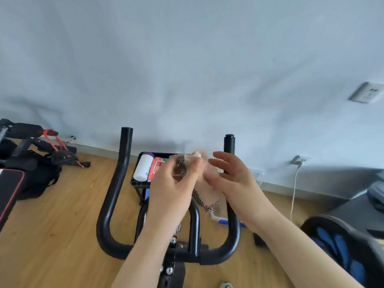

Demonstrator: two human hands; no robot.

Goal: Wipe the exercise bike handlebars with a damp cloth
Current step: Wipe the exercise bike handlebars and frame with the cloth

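While the wiping itself has yet to begin, a person standing over an exercise bike holds a pale pink cloth with a dark checked border point(207, 191) bunched in the air above the black, foam-covered, U-shaped handlebars point(112, 194). The left hand point(176, 183) has its fingers curled and pinches the cloth near its top edge. The right hand point(230, 177) is spread, with its fingers nearly straight and gripping nothing; its palm faces the fabric, and whether it touches cannot be told. The cloth's lower corner hangs just over the small inner loop at the middle of the handlebars, not resting on any bar.

The handlebars lie below and on both sides of the hands. The cross-piece runs under the forearms, and the two long prongs point away from the person toward the pale wall point(187, 69), rising at their tips. The right prong point(229, 142) stands just behind the right hand, while the left prong is well apart from the left hand. The right side therefore looks the shorter reach, probably once the cloth is passed or folded into the palm. Strokes would have to follow each prong lengthwise.

Beyond the hands, a black wire tray point(135, 181) holds a white cylindrical container point(142, 167) at its left edge, with a red packet point(158, 166) touching it. A black padded bench point(10, 183) stands on the wooden floor point(62, 204) at left.
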